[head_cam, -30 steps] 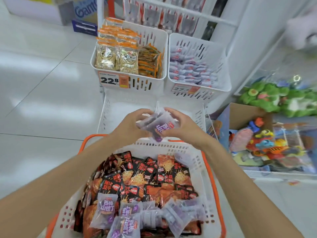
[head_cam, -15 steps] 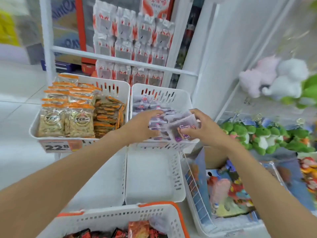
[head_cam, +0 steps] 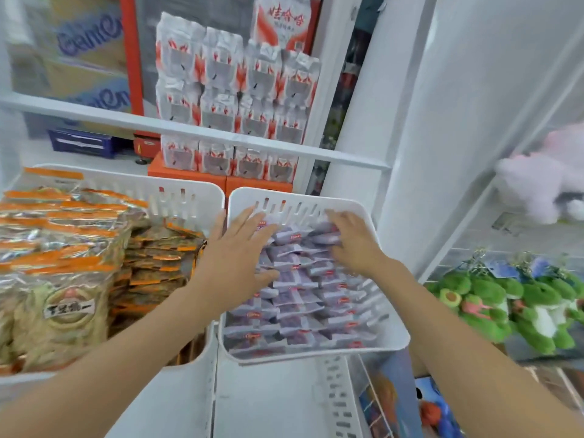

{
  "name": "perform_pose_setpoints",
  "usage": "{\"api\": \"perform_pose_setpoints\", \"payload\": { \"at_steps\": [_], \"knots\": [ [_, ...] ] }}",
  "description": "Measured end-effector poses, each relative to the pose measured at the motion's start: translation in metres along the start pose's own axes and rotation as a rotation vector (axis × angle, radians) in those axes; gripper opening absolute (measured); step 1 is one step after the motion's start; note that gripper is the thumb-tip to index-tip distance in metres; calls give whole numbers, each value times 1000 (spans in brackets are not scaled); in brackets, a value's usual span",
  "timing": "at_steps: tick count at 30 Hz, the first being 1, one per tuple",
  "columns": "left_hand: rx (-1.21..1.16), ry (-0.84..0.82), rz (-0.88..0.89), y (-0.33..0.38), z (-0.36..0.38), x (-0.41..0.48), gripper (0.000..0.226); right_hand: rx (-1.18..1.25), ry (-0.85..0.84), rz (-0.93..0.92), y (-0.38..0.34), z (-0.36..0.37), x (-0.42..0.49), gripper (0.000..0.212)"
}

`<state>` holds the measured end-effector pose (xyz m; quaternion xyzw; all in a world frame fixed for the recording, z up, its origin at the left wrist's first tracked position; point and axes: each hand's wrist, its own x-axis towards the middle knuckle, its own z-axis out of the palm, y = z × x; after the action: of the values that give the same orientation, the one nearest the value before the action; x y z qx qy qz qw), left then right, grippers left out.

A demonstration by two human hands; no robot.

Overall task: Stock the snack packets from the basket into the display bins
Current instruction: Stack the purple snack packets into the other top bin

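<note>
A bare lower bin (head_cam: 268, 403) lies nearest. Above it, the right display bin (head_cam: 398, 338) is full of purple packets (head_cam: 303, 298) in rows. The left grip (head_cam: 235, 263) lies wide and flat on the packets at the bin's left side. The right grip (head_cam: 354, 241) rests, fingers bent, on the rear packets; it is blurred, so I cannot tell if it holds one. The left bin (head_cam: 189, 192) holds orange-topped packets (head_cam: 63, 248). Green plush toys (head_cam: 483, 301) hang right. White-and-red packs (head_cam: 237, 90) are stacked behind.
</note>
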<state>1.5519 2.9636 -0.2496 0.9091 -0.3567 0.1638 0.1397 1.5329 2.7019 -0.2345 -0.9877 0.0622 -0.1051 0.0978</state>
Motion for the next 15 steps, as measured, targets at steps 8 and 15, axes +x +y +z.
{"api": "perform_pose_setpoints", "payload": {
  "at_steps": [8,15],
  "knots": [
    [-44,32,-17,2,-1,-2,77,-17,119,-112,-5,6,-12,34],
    [-169,122,-40,2,-3,-6,68,174,331,-40,-20,-34,-35,25]
  ]
}}
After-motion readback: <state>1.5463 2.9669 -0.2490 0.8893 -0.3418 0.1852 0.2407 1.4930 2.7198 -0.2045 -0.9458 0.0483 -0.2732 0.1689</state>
